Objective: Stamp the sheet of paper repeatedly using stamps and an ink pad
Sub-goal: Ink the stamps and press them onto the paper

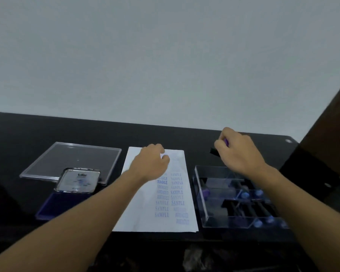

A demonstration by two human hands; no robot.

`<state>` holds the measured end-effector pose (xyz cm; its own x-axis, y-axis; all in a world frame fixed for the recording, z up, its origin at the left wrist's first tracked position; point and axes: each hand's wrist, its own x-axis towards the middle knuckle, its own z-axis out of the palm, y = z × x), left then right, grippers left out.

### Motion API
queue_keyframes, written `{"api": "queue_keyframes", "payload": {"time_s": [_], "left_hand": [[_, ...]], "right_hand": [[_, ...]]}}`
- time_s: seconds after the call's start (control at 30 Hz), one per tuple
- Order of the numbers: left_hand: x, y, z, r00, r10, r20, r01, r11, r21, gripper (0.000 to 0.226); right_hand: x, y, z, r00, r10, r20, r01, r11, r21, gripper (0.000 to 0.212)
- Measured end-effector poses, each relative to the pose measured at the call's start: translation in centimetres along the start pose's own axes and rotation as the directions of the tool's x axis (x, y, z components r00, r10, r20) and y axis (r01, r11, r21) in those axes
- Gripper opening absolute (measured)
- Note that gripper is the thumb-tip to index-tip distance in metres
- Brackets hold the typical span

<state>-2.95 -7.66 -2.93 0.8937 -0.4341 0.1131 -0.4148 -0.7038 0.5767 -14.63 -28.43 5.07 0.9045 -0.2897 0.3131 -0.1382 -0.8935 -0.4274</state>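
Note:
A white sheet of paper (143,211) lies in the middle of the black table, with two columns of blue stamped words on its right half. My left hand (150,163) rests palm down on the sheet's upper part, fingers loosely curled, holding nothing. My right hand (238,152) hovers above the table beyond the clear box, closed around a stamp (215,151) with a black base and a purple handle. The open ink pad (57,205), blue with its lid (78,181) tilted up, sits left of the paper.
A clear plastic box (202,193) with several black and purple stamps in compartments stands right of the paper. Its flat clear lid (71,160) lies at the back left. A dark brown upright (330,138) rises at the right. The table's far edge meets a pale wall.

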Motion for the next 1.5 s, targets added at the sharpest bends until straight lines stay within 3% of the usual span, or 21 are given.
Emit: {"api": "queue_keyframes", "payload": {"time_s": [0.27,0.43,0.8,1.17,1.33,1.5], "left_hand": [[-5.6,4.6,4.1,0.988,0.112,0.104,-0.104,0.991,-0.084,0.035],[-7.4,6.1,5.6,0.975,0.149,0.166,-0.128,0.983,-0.128,0.027],[-8.1,5.9,6.5,0.979,0.131,0.157,-0.109,0.984,-0.14,0.028],[-8.0,5.8,7.3,0.986,0.125,0.112,-0.108,0.984,-0.143,0.023],[-8.2,5.5,8.0,0.987,0.13,0.099,-0.114,0.981,-0.156,0.02],[-8.1,5.2,8.4,0.986,0.147,0.076,-0.136,0.981,-0.138,0.022]], "right_hand": [[-6.3,2.1,1.9,0.96,0.135,0.247,-0.075,0.968,-0.24,0.018],[-7.7,2.6,3.2,0.92,0.211,0.33,-0.128,0.958,-0.257,0.024],[-7.4,2.5,5.5,0.895,0.334,0.297,-0.255,0.927,-0.273,0.022],[-6.8,2.1,4.3,0.903,0.296,0.311,-0.187,0.924,-0.334,0.019],[-5.2,1.9,3.0,0.942,0.231,0.243,-0.203,0.97,-0.137,0.017],[-3.8,1.9,4.0,0.904,0.125,0.408,-0.1,0.992,-0.082,0.018]]}}
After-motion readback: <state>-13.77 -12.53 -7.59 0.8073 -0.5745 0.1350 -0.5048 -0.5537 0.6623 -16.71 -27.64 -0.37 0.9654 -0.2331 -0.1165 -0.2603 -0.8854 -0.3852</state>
